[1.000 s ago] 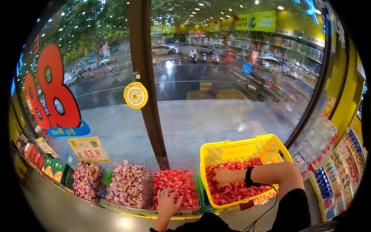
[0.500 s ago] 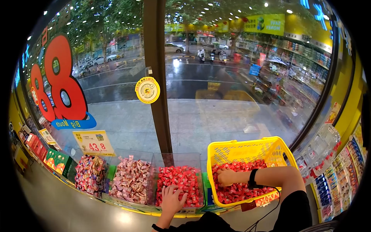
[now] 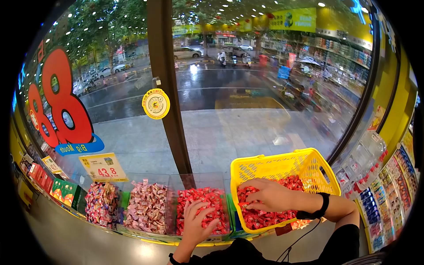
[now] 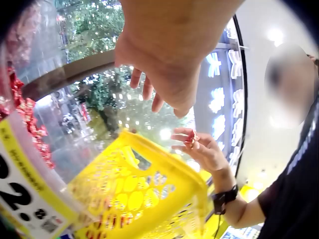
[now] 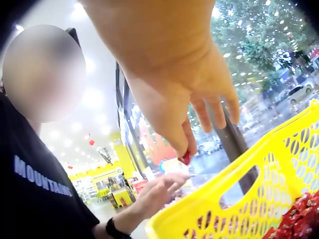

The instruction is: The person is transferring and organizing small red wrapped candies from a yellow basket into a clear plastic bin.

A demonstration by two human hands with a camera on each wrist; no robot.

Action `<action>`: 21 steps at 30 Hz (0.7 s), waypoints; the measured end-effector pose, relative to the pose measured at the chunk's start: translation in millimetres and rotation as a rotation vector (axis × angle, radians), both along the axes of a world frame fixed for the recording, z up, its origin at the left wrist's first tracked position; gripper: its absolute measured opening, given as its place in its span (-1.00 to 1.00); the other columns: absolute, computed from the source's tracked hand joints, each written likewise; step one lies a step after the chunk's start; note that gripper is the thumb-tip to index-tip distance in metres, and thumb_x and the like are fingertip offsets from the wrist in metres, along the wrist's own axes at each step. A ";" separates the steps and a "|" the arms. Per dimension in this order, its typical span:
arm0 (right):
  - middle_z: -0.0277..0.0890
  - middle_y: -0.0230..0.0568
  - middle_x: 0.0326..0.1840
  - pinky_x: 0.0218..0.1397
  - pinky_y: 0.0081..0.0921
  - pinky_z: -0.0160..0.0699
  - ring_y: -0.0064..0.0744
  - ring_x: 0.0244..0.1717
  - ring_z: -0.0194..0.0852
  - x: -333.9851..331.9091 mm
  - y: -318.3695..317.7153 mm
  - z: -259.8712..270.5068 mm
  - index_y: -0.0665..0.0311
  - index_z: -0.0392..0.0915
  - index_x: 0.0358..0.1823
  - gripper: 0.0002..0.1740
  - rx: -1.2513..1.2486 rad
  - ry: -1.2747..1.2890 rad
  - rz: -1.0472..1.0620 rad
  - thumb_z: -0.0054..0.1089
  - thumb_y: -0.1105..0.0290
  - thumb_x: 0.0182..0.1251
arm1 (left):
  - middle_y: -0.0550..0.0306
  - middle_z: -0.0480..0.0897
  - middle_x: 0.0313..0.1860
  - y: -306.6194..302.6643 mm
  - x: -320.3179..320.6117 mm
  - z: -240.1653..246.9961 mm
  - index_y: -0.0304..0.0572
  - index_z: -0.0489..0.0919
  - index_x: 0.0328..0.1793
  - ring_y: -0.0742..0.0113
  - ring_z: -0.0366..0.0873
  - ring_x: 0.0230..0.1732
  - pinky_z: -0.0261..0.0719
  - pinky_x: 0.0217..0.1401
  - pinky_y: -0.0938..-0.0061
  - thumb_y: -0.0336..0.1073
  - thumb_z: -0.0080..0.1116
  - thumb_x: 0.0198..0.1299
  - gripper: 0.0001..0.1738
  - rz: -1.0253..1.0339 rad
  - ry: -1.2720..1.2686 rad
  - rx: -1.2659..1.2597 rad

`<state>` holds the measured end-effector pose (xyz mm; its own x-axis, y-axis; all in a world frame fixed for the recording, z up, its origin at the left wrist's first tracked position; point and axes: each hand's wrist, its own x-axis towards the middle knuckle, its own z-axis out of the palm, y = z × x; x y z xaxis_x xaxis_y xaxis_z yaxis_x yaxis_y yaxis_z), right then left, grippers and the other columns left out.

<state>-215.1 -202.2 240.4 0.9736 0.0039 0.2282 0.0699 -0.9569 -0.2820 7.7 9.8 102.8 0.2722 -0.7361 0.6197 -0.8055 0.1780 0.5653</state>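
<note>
My right hand (image 3: 270, 196) is raised over the candies in a yellow shopping basket (image 3: 265, 229), seen in the head view. Between its thumb and index finger it pinches a red-wrapped candy (image 5: 186, 158), which also shows in the left wrist view. Many more red candies (image 3: 295, 182) lie in the basket. My left hand (image 3: 197, 223) hovers with relaxed, spread fingers at the front of a clear bin (image 3: 224, 187) of matching red candies (image 3: 189, 196). Nothing shows in that hand in the left wrist view.
To the left stand clear bins of pink candies (image 3: 145, 205) and mixed candies (image 3: 101, 203), then green boxes (image 3: 65, 192). A price sign (image 3: 104, 168) rises behind them. A large window with a dark post (image 3: 172, 128) stands behind; packaged-goods shelves (image 3: 388, 190) are on the right.
The right hand has lifted from the basket's candies and now pinches one of them. The left hand stays by the red candy bin, its fingers a little more spread. The head view has shifted slightly.
</note>
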 end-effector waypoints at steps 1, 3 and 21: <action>0.50 -0.02 0.40 0.32 -0.09 0.62 0.08 0.28 0.60 -3.8 12.0 0.3 0.23 0.76 -0.18 -0.74 0.041 -0.059 0.005 0.44 0.16 0.45 | 0.14 0.61 0.31 -1.6 -6.0 18.4 0.05 0.76 0.16 -0.07 0.47 0.49 0.08 0.72 -0.29 -0.01 0.62 0.14 -0.50 -0.063 -0.023 0.004; 0.50 -0.05 0.39 0.35 -0.09 0.61 0.06 0.28 0.60 -10.9 31.8 -6.8 0.21 0.77 -0.13 -0.77 0.105 -0.116 0.001 0.49 0.21 0.41 | 0.14 0.59 0.34 -6.2 -21.3 46.2 0.06 0.75 0.22 -0.08 0.46 0.50 0.07 0.73 -0.31 0.05 0.64 0.09 -0.41 -0.186 -0.067 0.010; 0.61 -0.14 0.35 0.35 -0.12 0.63 -0.05 0.29 0.64 -83.8 51.1 -50.7 0.13 0.82 -0.10 -0.83 0.180 -0.242 -0.397 0.54 0.32 0.32 | 0.33 0.73 0.18 -13.6 19.2 -27.4 -0.13 0.80 -0.24 0.07 0.49 0.44 0.13 0.72 -0.26 -0.12 0.56 0.09 -0.73 0.098 -0.340 0.157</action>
